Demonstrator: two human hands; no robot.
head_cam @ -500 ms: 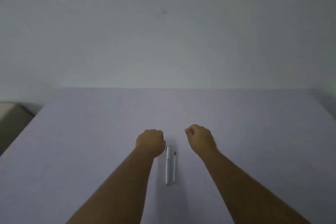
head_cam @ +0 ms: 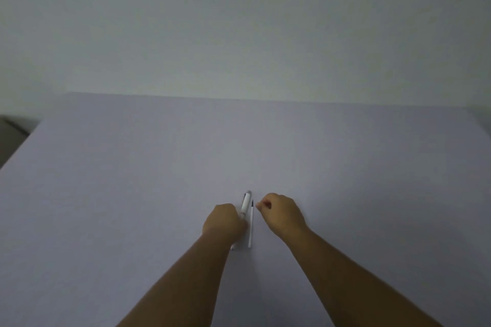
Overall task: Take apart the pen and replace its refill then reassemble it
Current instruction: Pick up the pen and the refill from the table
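Observation:
A white pen (head_cam: 246,202) lies lengthwise on the pale lavender table (head_cam: 159,180), tilted slightly, with its dark-tipped cap end pointing away from me. My left hand (head_cam: 224,220) is closed over the pen's middle, so only the far end and a bit of the near end show. A thin white refill (head_cam: 251,225) with a dark tip lies just right of the pen, flat on the table. My right hand (head_cam: 281,214) rests as a loose fist right of the refill's far tip, close to it but apart.
The table's far edge meets a plain pale wall (head_cam: 239,34). Beyond the table's left edge is a dark lower area (head_cam: 10,138). The right edge of the table slopes down at the far right.
My left hand has moved right onto the pen and closed over it, and the pen now sits slightly tilted. My right hand has drawn nearer to the refill's tip.

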